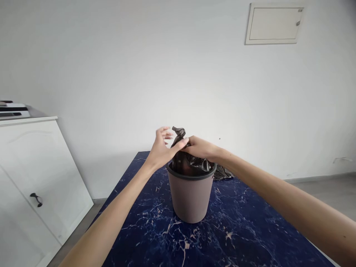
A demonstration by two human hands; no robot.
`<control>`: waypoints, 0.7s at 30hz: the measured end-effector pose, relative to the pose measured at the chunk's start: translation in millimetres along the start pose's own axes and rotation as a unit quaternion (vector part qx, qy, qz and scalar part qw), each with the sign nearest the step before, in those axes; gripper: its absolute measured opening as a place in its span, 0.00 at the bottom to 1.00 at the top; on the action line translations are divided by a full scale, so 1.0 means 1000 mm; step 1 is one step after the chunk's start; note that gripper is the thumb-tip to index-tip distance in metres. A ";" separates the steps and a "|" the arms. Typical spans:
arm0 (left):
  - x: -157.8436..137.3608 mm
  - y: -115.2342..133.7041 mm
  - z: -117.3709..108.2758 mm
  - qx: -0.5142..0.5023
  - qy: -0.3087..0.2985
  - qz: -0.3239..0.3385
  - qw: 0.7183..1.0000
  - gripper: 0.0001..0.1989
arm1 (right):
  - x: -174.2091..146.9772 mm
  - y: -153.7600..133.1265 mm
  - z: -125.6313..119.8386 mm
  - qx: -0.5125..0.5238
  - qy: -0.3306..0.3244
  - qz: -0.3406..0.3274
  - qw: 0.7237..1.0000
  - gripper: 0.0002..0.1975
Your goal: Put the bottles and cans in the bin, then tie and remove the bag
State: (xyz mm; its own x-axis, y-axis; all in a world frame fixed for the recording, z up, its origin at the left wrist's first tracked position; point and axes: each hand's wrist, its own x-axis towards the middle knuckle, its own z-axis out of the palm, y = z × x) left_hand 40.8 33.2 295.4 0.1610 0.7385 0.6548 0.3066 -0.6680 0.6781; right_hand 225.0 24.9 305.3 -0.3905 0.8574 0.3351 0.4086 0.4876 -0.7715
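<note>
With our right hand (202, 147) we grasp a thin, glossy black plastic bag (178, 161) at its gathered neck, fingers closed around the bunched film. Our left hand (162, 149) is unclenched beside it, fingers spread to the left of the neck and thumb laid across the front towards the right hand; we cannot tell whether that thumb presses on the film. Above both thumbs, the bag's twisted end projects upward and bends over. The lower part of the bag sits inside a round, tapered, mauve-taupe bin (190, 200) with a dark grey rim (191, 178). We have the bin upright on a dark blue, marble-patterned table (228, 226) with pale veins. Directly behind the bin, at its right, crumpled dark plastic film (222, 173) lies on the tabletop. Beyond the table we face a plain white wall (139, 74) bearing a white rectangular panel (274, 24) at upper right. To our left stands a white cabinet (36, 163) with a black handle (36, 200).
</note>
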 end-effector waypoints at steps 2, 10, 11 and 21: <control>0.000 -0.007 -0.002 -0.014 -0.096 -0.058 0.994 0.32 | 0.000 -0.002 -0.005 0.026 -0.009 0.009 1.000 0.05; 0.004 0.004 0.004 -0.041 -0.204 -0.048 0.977 0.22 | -0.002 -0.011 -0.018 0.040 0.001 -0.017 0.999 0.05; 0.004 0.004 0.005 -0.058 -0.182 -0.059 0.980 0.20 | -0.002 -0.012 -0.019 0.021 0.021 -0.021 0.999 0.05; 0.002 -0.005 0.026 -0.234 -0.003 -0.140 0.962 0.11 | -0.025 -0.023 -0.025 -0.024 0.109 -0.047 0.993 0.23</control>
State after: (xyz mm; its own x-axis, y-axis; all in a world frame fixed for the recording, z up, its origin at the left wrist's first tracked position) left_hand 64.1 40.7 284.5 0.1392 0.8954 0.4230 -0.1169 -0.4093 0.9049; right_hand 245.6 -3.4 328.3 -0.2437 0.8209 0.5165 0.4204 0.5693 -0.7065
